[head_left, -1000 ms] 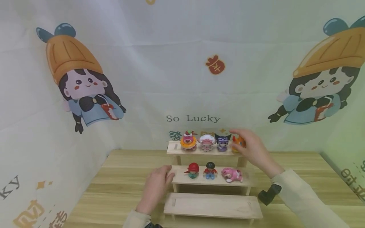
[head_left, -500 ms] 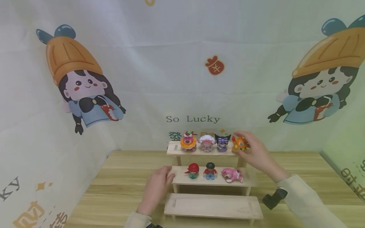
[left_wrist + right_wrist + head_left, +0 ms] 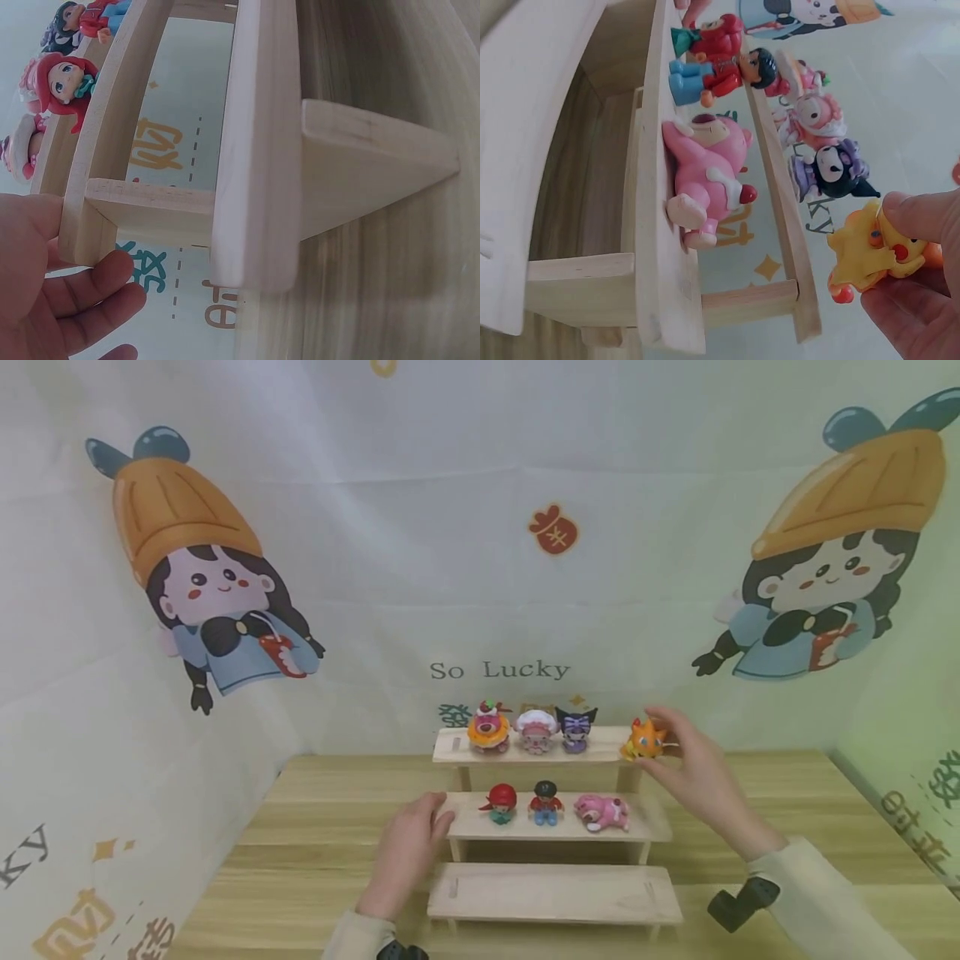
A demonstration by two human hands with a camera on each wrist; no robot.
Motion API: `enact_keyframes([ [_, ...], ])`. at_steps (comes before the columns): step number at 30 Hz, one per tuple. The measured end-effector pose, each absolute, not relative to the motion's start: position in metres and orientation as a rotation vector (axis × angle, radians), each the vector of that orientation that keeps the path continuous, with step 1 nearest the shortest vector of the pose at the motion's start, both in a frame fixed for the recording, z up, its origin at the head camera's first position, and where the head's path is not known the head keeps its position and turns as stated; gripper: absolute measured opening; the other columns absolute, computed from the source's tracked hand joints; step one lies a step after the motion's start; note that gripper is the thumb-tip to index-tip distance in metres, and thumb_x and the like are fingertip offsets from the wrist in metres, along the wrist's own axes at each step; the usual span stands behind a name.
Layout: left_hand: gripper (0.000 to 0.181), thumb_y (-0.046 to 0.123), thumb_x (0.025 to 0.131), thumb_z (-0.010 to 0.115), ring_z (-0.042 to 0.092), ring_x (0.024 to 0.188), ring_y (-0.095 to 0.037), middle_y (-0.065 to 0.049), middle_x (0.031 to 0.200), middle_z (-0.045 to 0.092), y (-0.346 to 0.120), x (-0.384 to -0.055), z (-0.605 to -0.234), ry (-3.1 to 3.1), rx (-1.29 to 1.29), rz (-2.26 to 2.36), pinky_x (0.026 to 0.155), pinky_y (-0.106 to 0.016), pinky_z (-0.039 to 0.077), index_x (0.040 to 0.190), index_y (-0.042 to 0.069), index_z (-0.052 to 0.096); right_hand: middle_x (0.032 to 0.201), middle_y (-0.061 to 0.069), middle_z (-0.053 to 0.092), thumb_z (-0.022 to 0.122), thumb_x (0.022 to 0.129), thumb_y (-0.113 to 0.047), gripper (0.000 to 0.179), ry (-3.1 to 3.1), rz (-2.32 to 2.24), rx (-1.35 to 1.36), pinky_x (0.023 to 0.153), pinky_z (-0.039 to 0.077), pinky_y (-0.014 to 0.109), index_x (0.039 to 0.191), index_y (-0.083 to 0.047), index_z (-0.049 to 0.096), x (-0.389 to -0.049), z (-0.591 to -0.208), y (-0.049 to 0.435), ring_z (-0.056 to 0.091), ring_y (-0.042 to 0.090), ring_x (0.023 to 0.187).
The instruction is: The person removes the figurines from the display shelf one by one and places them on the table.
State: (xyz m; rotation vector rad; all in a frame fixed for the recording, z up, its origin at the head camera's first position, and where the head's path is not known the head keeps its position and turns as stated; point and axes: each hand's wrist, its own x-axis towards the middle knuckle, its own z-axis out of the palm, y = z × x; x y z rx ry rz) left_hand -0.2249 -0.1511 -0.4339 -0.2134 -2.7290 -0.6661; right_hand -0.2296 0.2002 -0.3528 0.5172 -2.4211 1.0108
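My right hand [image 3: 693, 772] pinches an orange and yellow toy figurine [image 3: 647, 740] between thumb and fingers at the right end of the top shelf [image 3: 606, 745]. In the right wrist view this figurine [image 3: 870, 244] shows its yellow side; I cannot tell whether it touches the shelf. Left of it stand a black-and-purple figurine [image 3: 576, 732], a white-hatted pink one [image 3: 537, 732] and a pink bear with an orange ring [image 3: 489, 731]. My left hand [image 3: 408, 847] grips the left end of the middle shelf [image 3: 97, 225], thumb and fingers about its edge.
On the middle tier are a red-capped figurine [image 3: 501, 803], a black-capped one [image 3: 546, 803] and a lying pink bear [image 3: 602, 812]. A bare lower shelf [image 3: 555, 893] stands in front, on the wood-grain table [image 3: 300, 852]. A printed cloth [image 3: 390, 568] hangs behind.
My right hand has closed around the orange figurine and shifted it rightward, widening its gap from the black-and-purple one. The left hand keeps its place on the shelf. The head view has turned slightly.
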Motion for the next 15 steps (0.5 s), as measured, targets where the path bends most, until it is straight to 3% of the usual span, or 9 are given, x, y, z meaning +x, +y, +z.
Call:
enact_keyframes([
  [7,0.034,0.024,0.095,0.059,0.063,0.086,-0.025,-0.015,0.104,0.068,-0.152,-0.229,-0.435,-2.715,-0.219,-0.702,0.076,-0.041,0.052,0.121,0.002,0.060,0.106,0.016,0.063,0.080,0.072,0.002,0.061,-2.392,0.997,0.501,0.079,0.055,0.032,0.125,0.005,0.051,-0.197,-0.357,0.207,0.063,0.027,0.090],
  [15,0.034,0.024,0.095,0.058,0.065,0.093,-0.029,-0.017,0.110,0.067,-0.150,-0.230,-0.437,-2.720,-0.236,-0.686,0.081,-0.044,0.052,0.121,0.001,0.060,0.101,0.006,0.066,0.083,0.064,0.004,0.062,-2.361,0.945,0.525,0.072,0.054,0.022,0.120,0.001,0.057,-0.158,-0.378,0.208,0.059,0.003,0.087],
])
